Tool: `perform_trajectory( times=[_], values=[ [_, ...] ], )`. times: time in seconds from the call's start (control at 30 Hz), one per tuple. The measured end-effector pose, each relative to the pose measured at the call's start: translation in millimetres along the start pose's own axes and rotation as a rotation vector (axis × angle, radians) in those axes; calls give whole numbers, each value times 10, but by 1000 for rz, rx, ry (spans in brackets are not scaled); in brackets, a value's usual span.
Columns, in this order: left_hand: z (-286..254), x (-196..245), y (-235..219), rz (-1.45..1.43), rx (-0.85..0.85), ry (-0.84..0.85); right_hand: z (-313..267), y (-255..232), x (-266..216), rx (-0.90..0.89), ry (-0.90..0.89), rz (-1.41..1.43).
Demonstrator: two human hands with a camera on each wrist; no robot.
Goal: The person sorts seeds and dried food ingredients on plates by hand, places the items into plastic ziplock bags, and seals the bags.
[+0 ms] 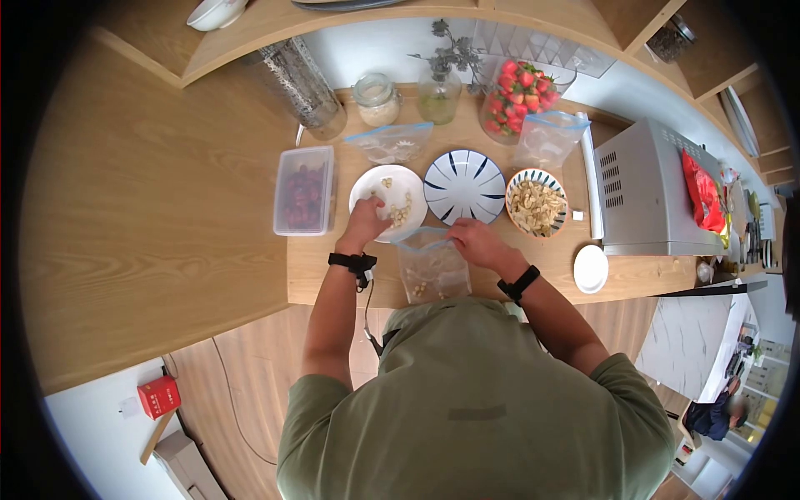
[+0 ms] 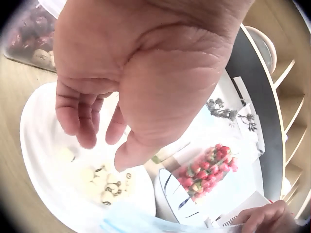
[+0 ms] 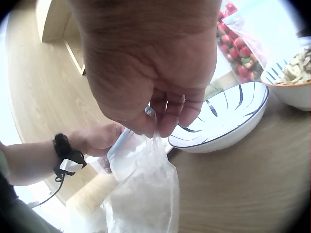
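Note:
A white plate (image 1: 365, 182) holds pale lotus seeds (image 2: 112, 187) with brown tips, in loose clusters. Over its near left side hovers my left hand (image 1: 365, 225), fingers loosely bent and thumb apart from them; nothing shows between them in the left wrist view. My right hand (image 1: 485, 246) pinches the blue-edged rim of a clear zip bag (image 1: 437, 268). Several seeds lie at the bottom of the bag, which hangs at the table's front edge. Just behind the right hand sits a white dish with blue stripes (image 1: 463, 187).
At left stands a lidded plastic box (image 1: 303, 192) of dark red pieces. To the right are a bowl of dried slices (image 1: 537, 207), a small white dish (image 1: 591, 268) and a microwave (image 1: 646, 192). Behind are zip bags (image 1: 392, 143), a glass jar (image 1: 377, 100), a vase (image 1: 439, 96) and strawberries (image 1: 521, 96).

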State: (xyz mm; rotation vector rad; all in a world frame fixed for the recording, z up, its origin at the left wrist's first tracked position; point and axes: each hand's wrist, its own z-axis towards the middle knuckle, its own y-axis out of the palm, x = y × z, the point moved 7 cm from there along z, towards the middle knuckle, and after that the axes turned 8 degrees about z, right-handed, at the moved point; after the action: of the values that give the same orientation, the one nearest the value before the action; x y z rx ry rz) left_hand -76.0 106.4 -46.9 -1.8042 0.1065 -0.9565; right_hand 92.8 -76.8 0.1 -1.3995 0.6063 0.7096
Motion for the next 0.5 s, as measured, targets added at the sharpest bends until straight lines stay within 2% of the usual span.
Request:
perform_trajectory(
  times=[0.03, 0.07, 0.13, 0.27, 0.33, 0.43, 0.5],
  values=[
    [-21, -8, 33, 52, -83, -43, 3, 4, -9, -16, 10, 7],
    [-40, 5, 64, 53, -81, -42, 9, -7, -21, -14, 9, 6],
    [-79, 145, 60, 166, 53, 81, 8, -9, -32, -21, 16, -1],
    [5, 157, 133, 97, 10, 57, -5, -22, -26, -10, 6, 7],
    [82, 96, 285, 143, -168, 27, -4, -28, -26, -8, -2, 13],
    [106, 139, 271, 102, -84, 110, -18, -35, -34, -10, 7, 19],
    [116, 140, 273, 113, -113, 104, -24, -43, -46, -9, 8, 13]
  ],
)
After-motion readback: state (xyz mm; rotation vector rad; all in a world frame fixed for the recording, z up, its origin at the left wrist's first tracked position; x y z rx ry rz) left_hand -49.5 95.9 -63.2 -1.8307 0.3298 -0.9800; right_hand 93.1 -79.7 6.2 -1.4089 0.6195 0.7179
